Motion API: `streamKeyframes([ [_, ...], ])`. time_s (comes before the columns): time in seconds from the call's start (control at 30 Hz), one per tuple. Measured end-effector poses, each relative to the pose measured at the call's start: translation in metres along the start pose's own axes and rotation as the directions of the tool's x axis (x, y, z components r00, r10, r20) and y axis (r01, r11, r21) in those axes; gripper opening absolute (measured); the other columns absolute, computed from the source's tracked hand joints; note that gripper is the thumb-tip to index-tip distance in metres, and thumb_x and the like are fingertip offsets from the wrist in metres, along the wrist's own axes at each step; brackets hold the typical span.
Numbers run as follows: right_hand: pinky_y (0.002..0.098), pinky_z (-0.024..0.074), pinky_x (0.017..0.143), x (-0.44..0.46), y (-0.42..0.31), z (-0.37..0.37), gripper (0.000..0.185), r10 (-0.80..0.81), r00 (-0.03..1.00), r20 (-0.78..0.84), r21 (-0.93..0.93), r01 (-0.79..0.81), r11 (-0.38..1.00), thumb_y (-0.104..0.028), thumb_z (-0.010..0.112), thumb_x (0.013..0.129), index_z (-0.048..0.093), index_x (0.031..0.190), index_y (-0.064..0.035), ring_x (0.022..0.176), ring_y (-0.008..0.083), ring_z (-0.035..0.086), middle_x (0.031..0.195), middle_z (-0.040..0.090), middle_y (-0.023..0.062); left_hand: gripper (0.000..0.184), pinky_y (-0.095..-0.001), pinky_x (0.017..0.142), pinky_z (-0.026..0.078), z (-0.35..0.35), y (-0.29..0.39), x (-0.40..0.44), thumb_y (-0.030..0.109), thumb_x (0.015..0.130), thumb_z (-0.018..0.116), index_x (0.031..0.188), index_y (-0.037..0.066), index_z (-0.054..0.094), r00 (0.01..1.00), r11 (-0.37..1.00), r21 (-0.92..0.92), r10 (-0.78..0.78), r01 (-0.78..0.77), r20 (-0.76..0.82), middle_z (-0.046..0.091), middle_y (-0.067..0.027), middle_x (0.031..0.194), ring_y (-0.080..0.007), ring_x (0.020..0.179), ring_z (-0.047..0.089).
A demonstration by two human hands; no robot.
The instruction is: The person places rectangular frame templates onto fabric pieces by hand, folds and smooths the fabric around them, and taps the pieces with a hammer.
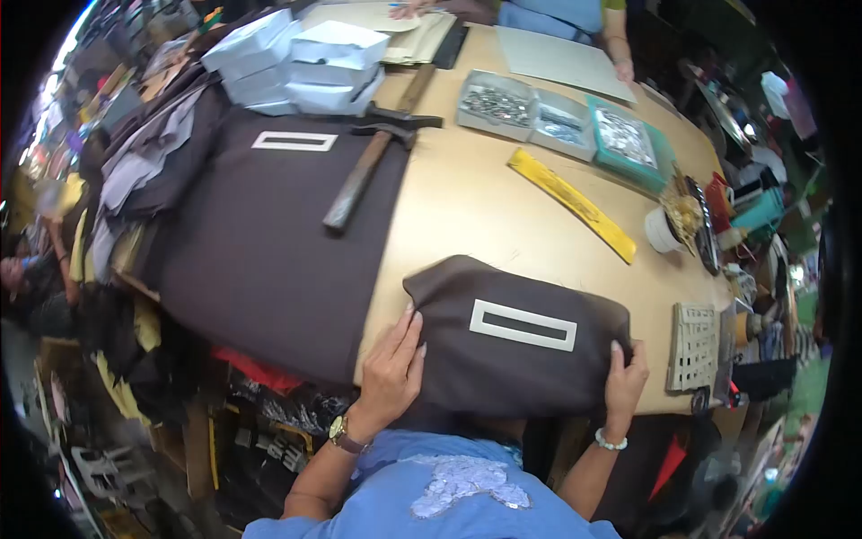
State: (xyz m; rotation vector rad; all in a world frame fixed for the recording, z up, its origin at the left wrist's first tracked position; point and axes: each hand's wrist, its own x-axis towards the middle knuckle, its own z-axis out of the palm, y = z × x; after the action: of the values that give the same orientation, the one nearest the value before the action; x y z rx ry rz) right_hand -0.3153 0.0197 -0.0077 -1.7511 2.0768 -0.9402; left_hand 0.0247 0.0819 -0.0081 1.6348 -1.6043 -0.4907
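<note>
The left hand (392, 366) is partly open, its fingers nearly straight and laid against the near left edge of the dark cloth piece (530, 382); whether it pinches the edge cannot be told. The right hand (626, 377) is mostly closed on the right edge of the same piece, thumb on top and the other fingers curled at the side. The dark cloth piece lies between the 2 hands on the table (440, 216), raised a little in soft folds, and bears 1 pale rectangular frame (523, 325) around a dark slot. To the left of the left hand spreads a large dark cloth (269, 234) with 1 similar pale frame (294, 141) near its far edge. Beyond the left hand, 2 hammers (364, 180) lie with their heads close together, the nearer handle resting on the large dark cloth, and white packets (332, 72) sit just past them. Ahead of the right hand, a yellow ruler (572, 205) lies at a slant, with 3 open boxes (561, 123) of small pieces farther off. To the right of the right hand is a pale slotted panel (693, 346), and beyond that a white cup (663, 230). At the far side of the table, another person's hand (624, 70) is beside a flat gray board (566, 63).
</note>
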Motion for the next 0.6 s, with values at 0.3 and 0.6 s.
streamKeyframes([
  [0.3,0.0223,0.0377,0.061,0.012,-0.195,0.073,0.019,-0.365,0.882,0.297,0.777,-0.001,0.629,-0.004,0.061,0.084,0.043,0.09,-0.0062,0.071,0.0074,0.039,0.082,0.043,-0.0006,0.067,-0.0366,0.111,0.026,-0.186,-0.011,-0.067,-0.006,0.066,0.043,0.133,-0.008,0.044,0.585,0.937,-0.349,-0.291,0.014,-0.757,0.045,-0.0196,0.137,-0.0256,0.129,0.042],
  [0.6,0.0233,0.0388,0.064,0.009,-0.315,0.186,0.027,-0.483,0.85,0.21,0.955,-0.072,0.288,-0.01,0.068,0.082,0.044,0.092,-0.0043,0.072,0.0081,0.041,0.082,0.044,0.0016,0.056,-0.0323,0.109,0.028,-0.344,-0.1,0.039,-0.007,0.078,0.042,0.134,-0.003,0.044,0.763,0.852,0.486,0.181,0.194,-0.62,0.047,-0.0153,0.138,-0.0238,0.129,0.043],
])
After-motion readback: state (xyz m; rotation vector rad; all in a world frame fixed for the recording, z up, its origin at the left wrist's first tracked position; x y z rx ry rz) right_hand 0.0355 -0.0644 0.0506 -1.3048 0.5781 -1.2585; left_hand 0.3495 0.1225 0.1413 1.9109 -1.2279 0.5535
